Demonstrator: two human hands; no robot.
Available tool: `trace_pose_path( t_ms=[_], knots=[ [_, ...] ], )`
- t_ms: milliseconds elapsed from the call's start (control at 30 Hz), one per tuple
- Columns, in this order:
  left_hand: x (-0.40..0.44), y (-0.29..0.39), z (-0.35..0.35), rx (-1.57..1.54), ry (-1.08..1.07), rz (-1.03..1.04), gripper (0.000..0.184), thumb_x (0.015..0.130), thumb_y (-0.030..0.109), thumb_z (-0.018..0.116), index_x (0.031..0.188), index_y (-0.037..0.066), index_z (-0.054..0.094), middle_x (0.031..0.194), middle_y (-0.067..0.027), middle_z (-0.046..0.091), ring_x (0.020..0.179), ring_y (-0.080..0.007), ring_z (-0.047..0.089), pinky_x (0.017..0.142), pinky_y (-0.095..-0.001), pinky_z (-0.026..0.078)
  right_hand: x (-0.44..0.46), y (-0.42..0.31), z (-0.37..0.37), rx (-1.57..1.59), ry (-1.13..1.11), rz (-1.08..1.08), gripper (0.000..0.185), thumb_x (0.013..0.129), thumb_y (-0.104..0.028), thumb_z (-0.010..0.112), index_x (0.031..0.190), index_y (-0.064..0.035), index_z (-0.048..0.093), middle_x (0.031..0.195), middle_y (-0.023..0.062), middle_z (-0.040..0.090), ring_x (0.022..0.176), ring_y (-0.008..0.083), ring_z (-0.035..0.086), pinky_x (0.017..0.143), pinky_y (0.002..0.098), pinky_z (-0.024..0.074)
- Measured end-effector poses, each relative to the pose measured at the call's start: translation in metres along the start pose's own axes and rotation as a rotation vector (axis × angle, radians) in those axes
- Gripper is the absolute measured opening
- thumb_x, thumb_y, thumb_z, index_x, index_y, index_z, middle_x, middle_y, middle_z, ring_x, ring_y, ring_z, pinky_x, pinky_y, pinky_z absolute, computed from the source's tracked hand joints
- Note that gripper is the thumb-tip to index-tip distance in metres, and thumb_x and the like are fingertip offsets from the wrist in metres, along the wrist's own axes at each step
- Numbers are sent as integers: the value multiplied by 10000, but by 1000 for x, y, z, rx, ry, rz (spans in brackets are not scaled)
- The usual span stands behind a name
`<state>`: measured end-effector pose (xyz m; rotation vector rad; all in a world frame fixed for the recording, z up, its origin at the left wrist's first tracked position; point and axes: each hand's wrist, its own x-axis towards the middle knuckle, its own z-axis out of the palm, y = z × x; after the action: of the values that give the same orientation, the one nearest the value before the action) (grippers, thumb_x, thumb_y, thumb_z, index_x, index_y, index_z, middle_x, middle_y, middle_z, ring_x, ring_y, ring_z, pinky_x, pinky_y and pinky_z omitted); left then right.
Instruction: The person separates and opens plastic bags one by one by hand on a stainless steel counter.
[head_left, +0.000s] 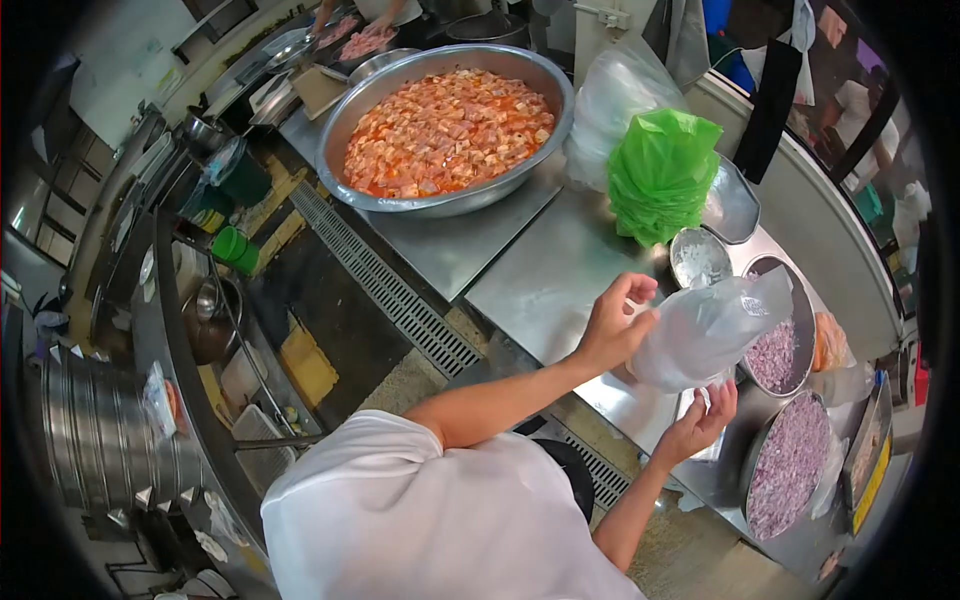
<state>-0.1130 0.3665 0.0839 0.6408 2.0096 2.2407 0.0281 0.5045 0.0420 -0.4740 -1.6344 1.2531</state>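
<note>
A stack of clear plastic bags (690, 340) stands on the steel table in front of me. My left hand (618, 325) is at its left side, fingers curved and apart, with the thumb near the plastic. Just below the stack, my right hand (702, 418) is turned up with its fingers loosely bent and spread. I cannot tell whether either hand touches the bags. Beyond them sits a pile of green plastic bags (660, 175), next to a small metal bowl (700, 258) with white contents. Two metal bowls of chopped purplish onion (772, 355) (790, 465) are to the right.
A large metal basin (335, 150) of diced pieces in red sauce stands on the steel table (530, 290). More clear bags (620, 100) lie behind. A tray with a yellow edge (868, 480) is far right. A floor drain grate (400, 295) runs alongside. Another person's hands (375, 25) work over pink meat.
</note>
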Motion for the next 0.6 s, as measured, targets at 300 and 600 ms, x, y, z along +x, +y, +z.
trace_pose_path(
  t_ms=[300,600],
  knots=[
    [-67,156,26,-1095,-854,-393,179,924,179,614,965,13,562,792,-63,609,678,-138,601,618,-282,485,-34,23,-24,42,-3,361,349,918,3,533,1264,-9,488,1149,92,603,841,142,573,765,286,498],
    [-167,247,15,-1959,-1663,-593,400,958,285,640,1156,-47,536,1032,-96,644,955,-150,614,791,-285,490,-136,-29,4,121,-125,470,308,942,-19,547,1245,3,499,1153,114,606,823,138,596,757,290,524]
  ],
)
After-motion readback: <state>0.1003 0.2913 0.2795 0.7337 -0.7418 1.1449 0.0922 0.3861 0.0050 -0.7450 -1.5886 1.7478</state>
